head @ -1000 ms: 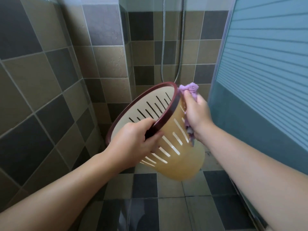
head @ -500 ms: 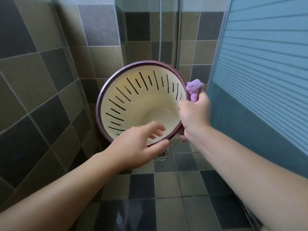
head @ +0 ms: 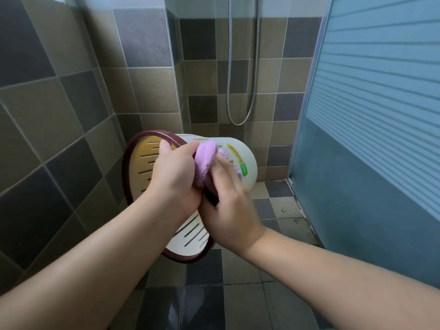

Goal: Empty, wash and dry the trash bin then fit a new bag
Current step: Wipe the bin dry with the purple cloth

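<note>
Head view: the bin [head: 240, 151] is empty and held sideways, left hand [head: 173, 175] gripping its rim. The right hand [head: 228, 210] presses a purple cloth [head: 206, 160] to its side, fingers blurred, seemingly fairly straight. Drying looks underway; no bag fitted.

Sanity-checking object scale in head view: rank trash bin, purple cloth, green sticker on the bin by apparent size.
1. trash bin, largest, though partly hidden by both hands.
2. purple cloth, bunched against the bin's side, partly covered by hands.
3. green sticker, clearly smallest.
</note>
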